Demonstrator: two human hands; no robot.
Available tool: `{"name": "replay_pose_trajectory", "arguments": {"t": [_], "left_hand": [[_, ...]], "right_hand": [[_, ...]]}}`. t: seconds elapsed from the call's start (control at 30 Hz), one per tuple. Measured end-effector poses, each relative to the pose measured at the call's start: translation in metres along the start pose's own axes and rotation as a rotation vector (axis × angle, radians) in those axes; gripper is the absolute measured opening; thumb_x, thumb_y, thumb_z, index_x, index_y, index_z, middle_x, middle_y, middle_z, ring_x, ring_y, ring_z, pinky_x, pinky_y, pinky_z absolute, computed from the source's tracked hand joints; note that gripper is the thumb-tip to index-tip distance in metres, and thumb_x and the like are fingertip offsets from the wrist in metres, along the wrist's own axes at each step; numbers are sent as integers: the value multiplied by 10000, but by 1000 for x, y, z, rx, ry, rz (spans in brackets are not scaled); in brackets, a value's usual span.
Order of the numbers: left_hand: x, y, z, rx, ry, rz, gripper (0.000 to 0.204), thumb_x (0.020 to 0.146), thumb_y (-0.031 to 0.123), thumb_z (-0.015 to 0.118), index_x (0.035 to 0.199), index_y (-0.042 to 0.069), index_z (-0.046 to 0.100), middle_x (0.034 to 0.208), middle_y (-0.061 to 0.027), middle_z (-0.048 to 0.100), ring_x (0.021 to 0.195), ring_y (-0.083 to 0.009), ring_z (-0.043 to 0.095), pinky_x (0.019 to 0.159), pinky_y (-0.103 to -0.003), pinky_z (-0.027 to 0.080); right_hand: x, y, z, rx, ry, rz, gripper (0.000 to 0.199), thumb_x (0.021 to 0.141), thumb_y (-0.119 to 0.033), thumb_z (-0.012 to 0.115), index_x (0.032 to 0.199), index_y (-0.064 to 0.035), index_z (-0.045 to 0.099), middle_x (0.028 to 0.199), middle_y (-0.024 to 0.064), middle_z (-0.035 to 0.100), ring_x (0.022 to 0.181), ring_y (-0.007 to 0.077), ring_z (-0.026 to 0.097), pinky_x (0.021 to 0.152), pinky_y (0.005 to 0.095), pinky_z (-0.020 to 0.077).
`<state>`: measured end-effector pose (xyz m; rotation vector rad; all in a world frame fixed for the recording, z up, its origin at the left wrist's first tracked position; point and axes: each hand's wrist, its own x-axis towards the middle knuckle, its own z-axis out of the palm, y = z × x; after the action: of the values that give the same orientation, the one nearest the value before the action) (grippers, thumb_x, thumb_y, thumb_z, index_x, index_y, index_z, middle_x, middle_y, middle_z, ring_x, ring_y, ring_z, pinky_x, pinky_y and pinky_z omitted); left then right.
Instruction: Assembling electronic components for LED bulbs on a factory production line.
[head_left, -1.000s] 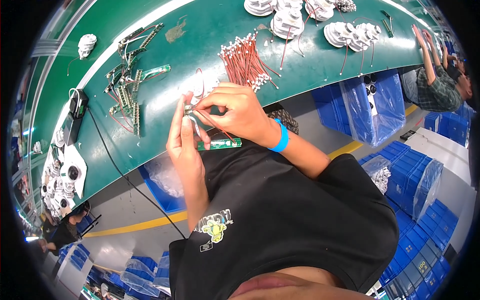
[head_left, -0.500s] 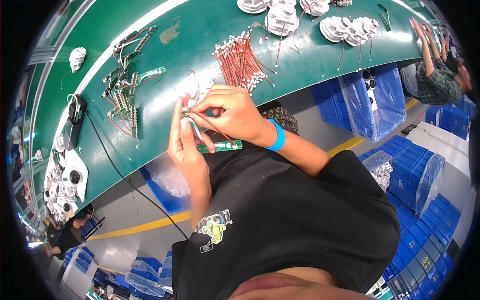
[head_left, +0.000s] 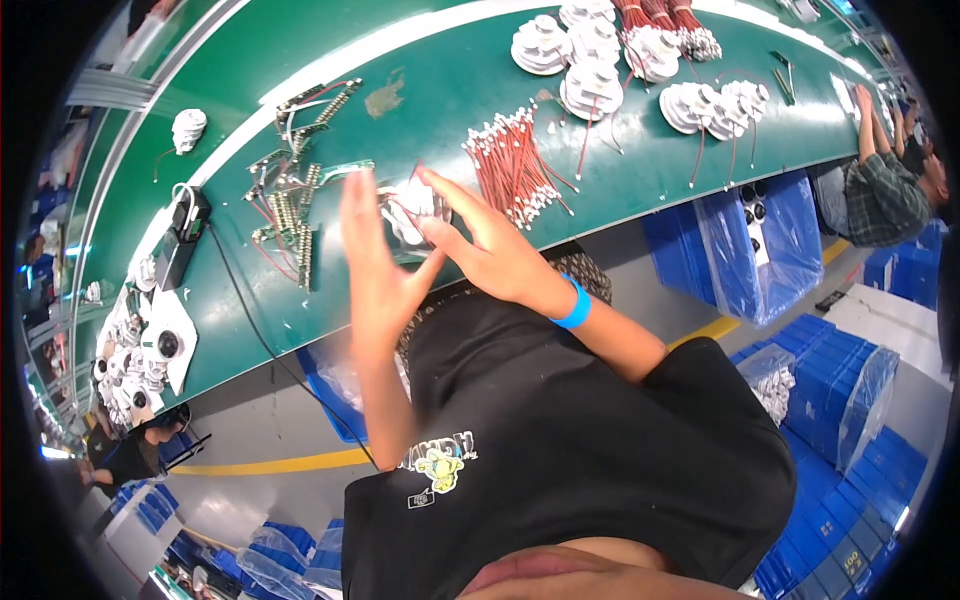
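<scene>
My left hand is smeared by motion, its fingers stretched up and its thumb spread toward my right hand; it appears to hold nothing. Close by on the right, my right hand has its thumb and forefinger at the right side of a white plastic part, seemingly gripping it. Glare and the fingers hide much of that part's shape. A thin red wire runs across it. Left of my hands lies a heap of narrow green circuit boards, and to the right a pile of red wires with white connectors.
White round housings with dangling wires stand at the far side, with more to the right. A black box trails a cable over the table's near edge. More white housings lie left. Blue crates stand below; a co-worker sits far right.
My hands have moved apart from their pinch on a small piece with wires. The green board below them no longer shows. The white part now lies between my hands, and the view has shifted.
</scene>
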<state>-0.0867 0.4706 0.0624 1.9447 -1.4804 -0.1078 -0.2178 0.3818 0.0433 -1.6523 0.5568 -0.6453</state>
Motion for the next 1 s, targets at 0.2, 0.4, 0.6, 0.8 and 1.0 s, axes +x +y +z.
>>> {"name": "replay_pose_trajectory", "arguments": {"t": [0.2, 0.4, 0.6, 0.8, 1.0], "left_hand": [[62, -37, -17, -715, -302, -266, 836, 712, 115, 821, 1420, 65, 380, 1048, -82, 601, 955, -159, 606, 841, -315, 508], [223, -152, -36, -153, 295, -178, 940, 664, 348, 863, 1373, -8, 359, 1123, -208, 621, 918, -281, 650, 815, -380, 520], [277, -279, -31, -20, 388, -253, 1050, 679, 486, 845, 1312, -133, 280, 1264, -329, 395, 1228, -424, 383, 1033, -464, 352], [271, -408, -133, 474, 406, -184, 436, 874, 394, 621, 1156, 63, 643, 1245, -226, 562, 1239, -384, 447, 1010, -478, 395], [211, -494, -186, 1004, -149, -419, 756, 619, 111, 779, 1311, 168, 479, 1379, -173, 427, 1200, -433, 468, 959, -505, 475]], "right_hand": [[1, -10, -12, 547, 69, -23, 459, 973, -170, 535, 1368, 34, 422, 1351, 185, 507, 1229, 238, 516, 1008, 348, 429], [-26, 24, 27, -316, -24, -226, 338, 830, -67, 652, 1153, -1, 579, 1114, 151, 606, 1051, 329, 567, 911, 394, 467], [-17, 41, 27, -519, -75, -399, 240, 736, -35, 669, 975, -35, 647, 1019, 92, 610, 982, 274, 581, 822, 382, 462], [-12, 33, 36, -637, -68, -378, 181, 722, -93, 679, 900, -79, 650, 967, 41, 620, 930, 232, 585, 758, 355, 470], [-12, 29, 41, -719, -52, -327, 187, 718, -151, 691, 898, -123, 649, 976, -3, 610, 927, 184, 574, 732, 317, 431]]}}
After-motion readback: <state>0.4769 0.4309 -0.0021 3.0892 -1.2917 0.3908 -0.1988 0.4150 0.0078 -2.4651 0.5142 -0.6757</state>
